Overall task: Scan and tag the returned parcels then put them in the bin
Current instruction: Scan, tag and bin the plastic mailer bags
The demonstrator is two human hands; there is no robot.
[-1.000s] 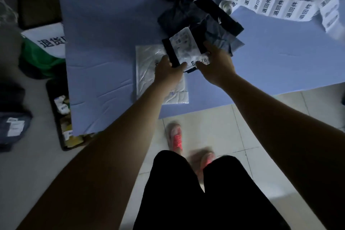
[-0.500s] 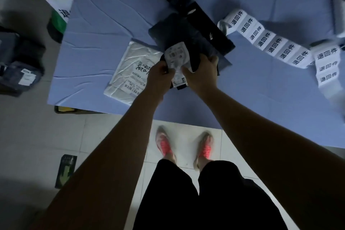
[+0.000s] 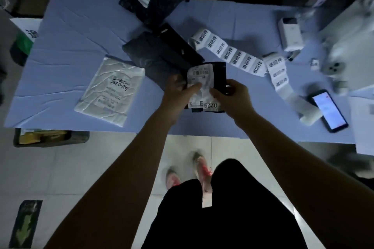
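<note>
Parcel (image 3: 219,74) faces label (image 3: 200,76) up, fingers of left hand (image 3: 176,91) and right hand (image 3: 232,95) pinching its sides, presumably for scanning.

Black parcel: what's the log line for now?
left hand: grips black parcel | right hand: grips black parcel | tag roll: on table | phone: lit

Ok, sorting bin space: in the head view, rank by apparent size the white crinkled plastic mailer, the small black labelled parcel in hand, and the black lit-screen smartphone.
1. white crinkled plastic mailer
2. small black labelled parcel, held up, likely nearer the camera, so its lead is unsure
3. black lit-screen smartphone
</note>
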